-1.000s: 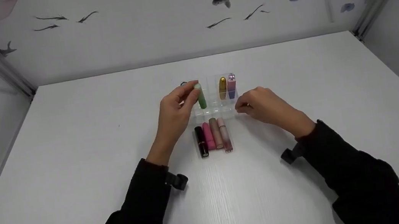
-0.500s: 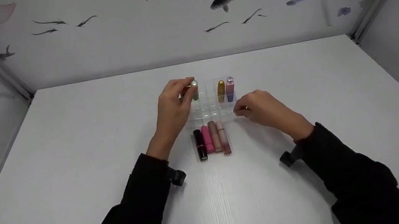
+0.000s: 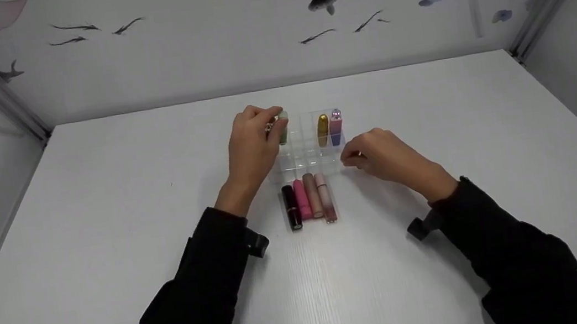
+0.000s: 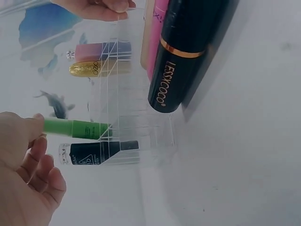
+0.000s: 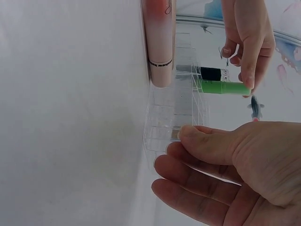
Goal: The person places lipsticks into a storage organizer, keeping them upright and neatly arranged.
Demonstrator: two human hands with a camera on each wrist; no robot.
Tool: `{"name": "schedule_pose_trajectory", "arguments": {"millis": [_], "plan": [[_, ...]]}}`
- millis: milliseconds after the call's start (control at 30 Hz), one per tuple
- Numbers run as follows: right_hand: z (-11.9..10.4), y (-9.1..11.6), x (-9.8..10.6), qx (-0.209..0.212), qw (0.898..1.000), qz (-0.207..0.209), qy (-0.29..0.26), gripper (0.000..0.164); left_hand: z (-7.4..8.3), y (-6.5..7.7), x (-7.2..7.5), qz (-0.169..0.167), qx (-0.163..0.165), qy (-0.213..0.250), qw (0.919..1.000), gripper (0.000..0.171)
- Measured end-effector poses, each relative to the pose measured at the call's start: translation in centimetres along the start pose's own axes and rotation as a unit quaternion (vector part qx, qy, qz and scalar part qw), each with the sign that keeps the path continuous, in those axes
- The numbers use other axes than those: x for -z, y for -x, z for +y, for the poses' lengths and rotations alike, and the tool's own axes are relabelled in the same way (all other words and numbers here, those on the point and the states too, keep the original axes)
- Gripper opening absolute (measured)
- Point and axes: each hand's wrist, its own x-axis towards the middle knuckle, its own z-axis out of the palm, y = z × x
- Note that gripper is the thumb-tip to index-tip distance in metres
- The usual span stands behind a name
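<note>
My left hand (image 3: 250, 147) pinches a green lipstick tube (image 4: 77, 128) by its pale top end, thumb against fingers. The tube's lower end is within the back left part of a clear compartment organizer (image 3: 313, 157). Beside it, a black tube with a clear faceted cap (image 4: 87, 154) stands in the organizer, hidden behind my hand in the head view. A gold tube (image 3: 323, 129) and a pink-and-purple tube (image 3: 336, 127) stand in its back right slots. My right hand (image 3: 385, 155) holds the organizer's front right edge between thumb and curled fingers.
In front of the organizer lie a black lipstick (image 3: 292, 208), a bright pink tube (image 3: 302, 199), a tan tube (image 3: 313, 196) and a pink-capped lip gloss (image 3: 326, 197), side by side. Printed wall panels (image 3: 251, 50) border the white table (image 3: 123, 217) at the back and sides.
My left hand has moved away from me with the green tube, from above the middle of the organizer to its back left slots. The right hand stays at the organizer's edge.
</note>
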Motion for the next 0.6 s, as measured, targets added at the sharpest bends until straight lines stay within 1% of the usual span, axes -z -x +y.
{"name": "schedule_pose_trajectory", "arguments": {"millis": [167,433,600], "plan": [[-0.02,0.17,-0.11,-0.006,1.000,-0.007,-0.005,0.011,0.00,-0.24,-0.05,-0.023,0.022,-0.015,0.9994,0.028],[-0.09,0.02,0.01,-0.008,1.000,-0.014,-0.011,0.012,-0.08,-0.44,0.00,-0.037,0.051,-0.028,0.9976,0.028],[-0.10,0.05,0.05,-0.012,1.000,-0.011,-0.013,0.012,0.02,-0.37,-0.19,-0.050,0.068,-0.032,0.9959,0.029]]}}
